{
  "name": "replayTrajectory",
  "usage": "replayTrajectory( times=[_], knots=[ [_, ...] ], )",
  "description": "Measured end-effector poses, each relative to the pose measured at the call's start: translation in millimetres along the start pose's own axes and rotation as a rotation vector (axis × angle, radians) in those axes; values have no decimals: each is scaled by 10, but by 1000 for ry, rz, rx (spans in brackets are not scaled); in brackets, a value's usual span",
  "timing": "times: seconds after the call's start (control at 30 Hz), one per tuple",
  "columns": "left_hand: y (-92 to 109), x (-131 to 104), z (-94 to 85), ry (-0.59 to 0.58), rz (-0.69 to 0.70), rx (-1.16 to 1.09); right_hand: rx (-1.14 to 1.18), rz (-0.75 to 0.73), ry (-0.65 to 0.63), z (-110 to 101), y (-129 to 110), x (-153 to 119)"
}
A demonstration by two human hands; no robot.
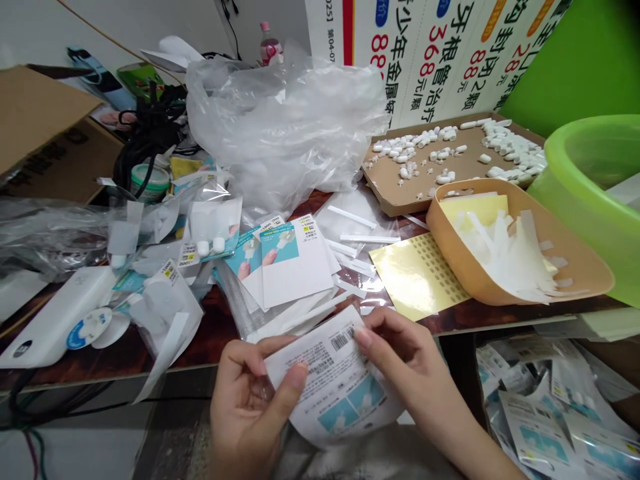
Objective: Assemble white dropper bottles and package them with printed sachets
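At lower centre, the left hand point(250, 397) and right hand point(403, 353) pinch a printed card point(340, 377) by its left and upper-right edges, seemingly to steady it, with more cards point(295, 277) mid-frame and, upper right, a cardboard tray point(387, 191) apparently corralling white pieces point(513, 148).

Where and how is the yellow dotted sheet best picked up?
Probably pinch the yellow dotted sheet at its near left corner, coming from the person's side: it lies flat, that corner points toward the front edge of the table, and the orange bin crowds its right side.

The card point(336, 383) is white with black print point(327, 365) and teal pictures point(367, 395), the sheet point(400, 273) gold with brownish dots point(440, 270).
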State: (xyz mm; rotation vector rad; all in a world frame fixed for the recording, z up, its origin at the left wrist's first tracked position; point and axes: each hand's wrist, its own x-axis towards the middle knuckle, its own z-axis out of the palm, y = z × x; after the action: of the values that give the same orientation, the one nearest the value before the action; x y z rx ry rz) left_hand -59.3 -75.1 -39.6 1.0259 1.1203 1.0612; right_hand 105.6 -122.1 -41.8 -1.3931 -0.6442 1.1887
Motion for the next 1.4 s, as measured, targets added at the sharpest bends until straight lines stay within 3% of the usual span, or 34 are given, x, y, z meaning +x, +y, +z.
replayTrajectory(
  times=[0.23,0.33,0.47,0.57,0.8,0.93,1.13,1.27,1.4],
  knots=[
    [26,-10,115,30,61,-22,-29,-22,-59,-228,-39,-15],
    [42,-34,130,-124,14,27,-154,-86,41,-228,-50,-11],
    [143,44,42,-332,-78,207,-484,-373,234,-166,-60,-28],
    [291,189,51,-520,-119,331,-663,-568,286,-137,-86,-48],
    [512,405,516,-644,-173,509,-797,-723,331,-133,-123,-76],
    [443,409,625,-646,-209,487,-748,-694,328,-129,-107,-76],
    [232,353,581,-452,-186,288,-712,-697,280,-141,-75,-64],
    [192,362,562,-515,-284,230,-728,-679,273,-163,-68,-63],
    [256,400,574,-598,-232,298,-701,-632,256,-178,-60,-71]
  ],
)
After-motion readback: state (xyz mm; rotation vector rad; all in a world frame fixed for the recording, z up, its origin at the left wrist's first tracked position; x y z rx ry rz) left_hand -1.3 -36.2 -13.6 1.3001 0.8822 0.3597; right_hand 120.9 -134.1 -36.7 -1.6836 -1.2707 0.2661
